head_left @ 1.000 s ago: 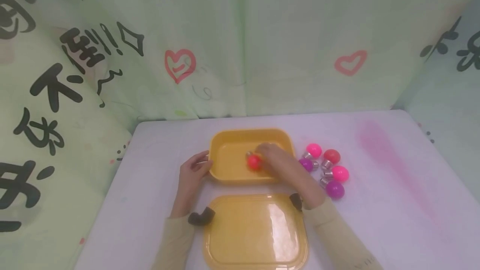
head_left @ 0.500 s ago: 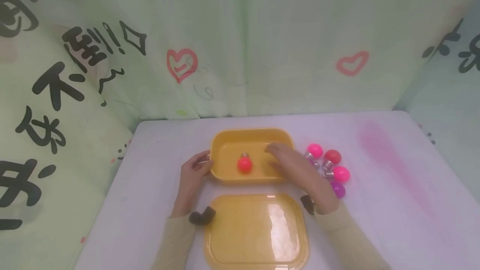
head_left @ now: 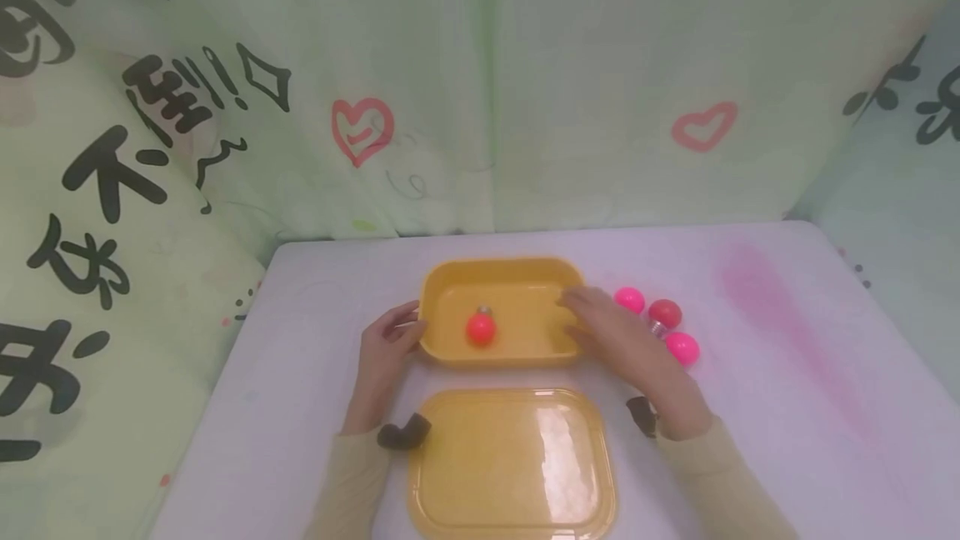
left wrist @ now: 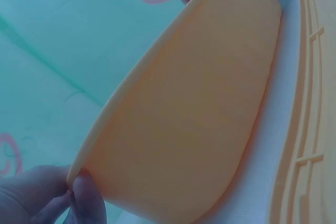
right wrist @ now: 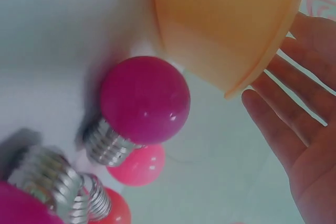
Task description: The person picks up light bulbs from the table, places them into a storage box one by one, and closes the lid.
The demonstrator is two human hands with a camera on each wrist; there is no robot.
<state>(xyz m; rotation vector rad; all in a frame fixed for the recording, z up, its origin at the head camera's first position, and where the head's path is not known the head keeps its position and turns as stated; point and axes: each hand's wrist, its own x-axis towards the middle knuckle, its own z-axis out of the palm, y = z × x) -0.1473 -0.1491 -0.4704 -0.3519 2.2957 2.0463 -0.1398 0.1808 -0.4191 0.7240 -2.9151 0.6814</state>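
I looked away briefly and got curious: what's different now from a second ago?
The right hand has let go of the red bulb and moved right, to the right rim of the yellow container. The bulb has shifted a little left inside it. The left hand still pinches the left rim, and the yellow lid hasn't moved.

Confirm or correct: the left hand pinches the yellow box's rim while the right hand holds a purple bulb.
Not quite: the right hand holds no bulb; the nearer purple bulb lies apart from it, as the right wrist view shows. The left hand does pinch the yellow box's rim.
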